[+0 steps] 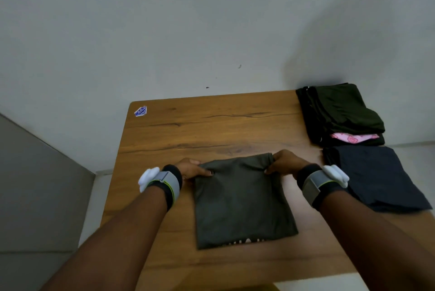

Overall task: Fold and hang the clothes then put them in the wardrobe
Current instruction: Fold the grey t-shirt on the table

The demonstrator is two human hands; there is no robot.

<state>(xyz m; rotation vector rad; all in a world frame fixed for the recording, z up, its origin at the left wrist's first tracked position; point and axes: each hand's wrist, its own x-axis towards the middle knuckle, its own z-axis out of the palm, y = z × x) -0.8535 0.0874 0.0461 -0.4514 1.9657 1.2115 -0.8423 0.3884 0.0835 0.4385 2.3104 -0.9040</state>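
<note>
Tabletop (211, 126) extends beyond grey shirt (242, 203), whose far corners left hand (190, 168) and right hand (286, 161) pinch.

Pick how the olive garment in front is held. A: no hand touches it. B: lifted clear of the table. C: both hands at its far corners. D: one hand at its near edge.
C: the left hand and right hand each pinch a far corner of the olive garment lying on the table.
</note>
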